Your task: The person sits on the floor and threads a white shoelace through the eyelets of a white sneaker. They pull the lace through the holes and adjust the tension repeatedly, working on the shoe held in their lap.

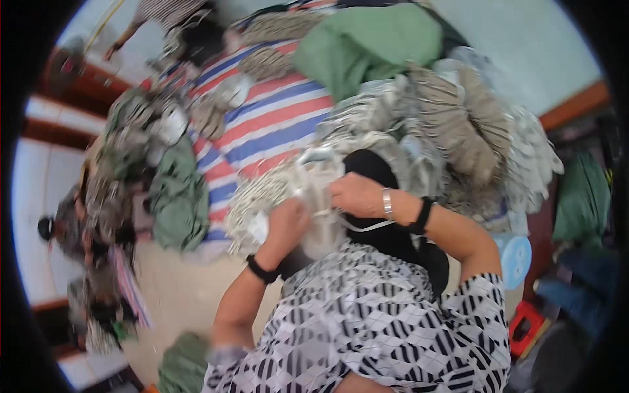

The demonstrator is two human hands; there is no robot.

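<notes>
both hands point(289, 224) point(357, 195) at a pale shoe-like piece point(318, 187)

The light is rather even and fairly bright, with soft shadows. Black fills the corners, straight edges bend near the rim, and the lower right is dim. In the centre, the left hand point(286, 224) looks slightly blurred.

The spread sheet point(282, 112) is striped in red, white and blue; the garment point(383, 308) is patterned in geometric black and white. Green is shown by the large cloth point(373, 42), whitish by the held piece point(319, 190), black by the wristbands point(424, 215).
</notes>
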